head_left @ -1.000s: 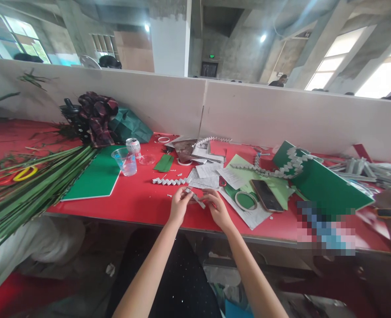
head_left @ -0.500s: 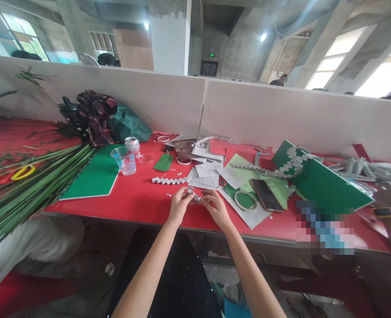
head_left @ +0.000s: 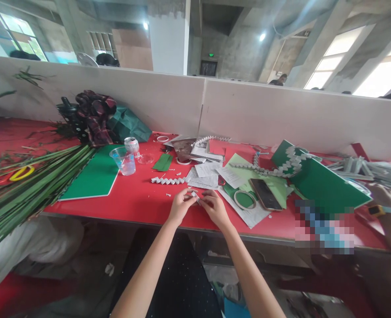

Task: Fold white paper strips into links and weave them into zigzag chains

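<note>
Just above the front edge of the red table, my left hand pinches a small folded piece of white paper between thumb and fingers. From the other side, my right hand grips the same piece, its fingertips close to the left ones. Fingers cover part of the paper, so its exact fold is hard to see. Beyond my left hand lies a short zigzag chain of folded paper. Printed paper sheets lie just past my fingertips.
Long green leaves and a green board lie left, near a plastic cup and a can. To the right are a tape roll, a phone, and a co-worker's hand. A partition stands behind.
My fingertips have drawn slightly closer together, and the folded paper sits at a different angle between them. The co-worker's hand at the right has shifted a little left.
</note>
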